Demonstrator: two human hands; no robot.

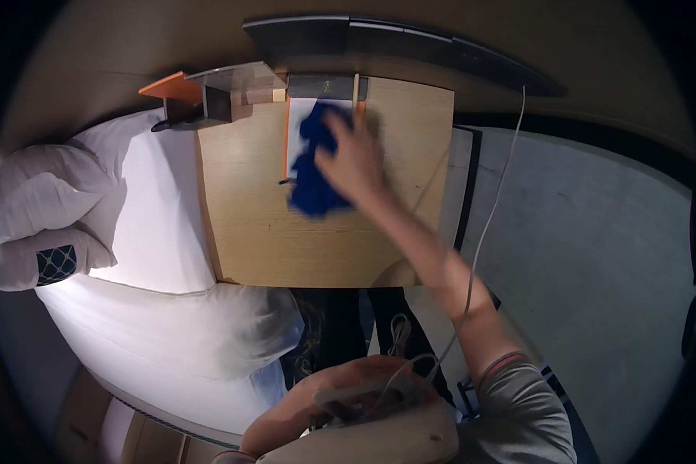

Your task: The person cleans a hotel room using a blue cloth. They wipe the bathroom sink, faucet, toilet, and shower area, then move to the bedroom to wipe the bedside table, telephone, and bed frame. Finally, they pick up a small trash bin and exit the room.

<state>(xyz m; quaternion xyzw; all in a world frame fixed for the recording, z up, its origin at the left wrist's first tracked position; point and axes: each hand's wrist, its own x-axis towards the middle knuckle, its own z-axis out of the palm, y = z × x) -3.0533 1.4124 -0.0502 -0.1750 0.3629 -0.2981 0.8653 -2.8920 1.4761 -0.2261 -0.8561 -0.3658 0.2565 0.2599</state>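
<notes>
A crumpled blue cloth (319, 182) lies over a pad with orange edges (287, 142) on the light wooden table (301, 249). My right hand (354, 156) is on the cloth's right side, thumb and fingers gripping it; hand and cloth are motion-blurred. Low in the view, my left arm bends around a pale appliance with a grey handle (348, 403) close to my body. My left hand (391, 368) is mostly hidden beside the appliance and a looped cord (401, 336), so its grip is unclear.
A pale cable (501, 185) runs from the dark wall panel (406, 40) down across my right forearm. At the table's back left stands an orange and grey holder (214, 93). White bedding (156, 214) and pillows (46, 191) border the left side.
</notes>
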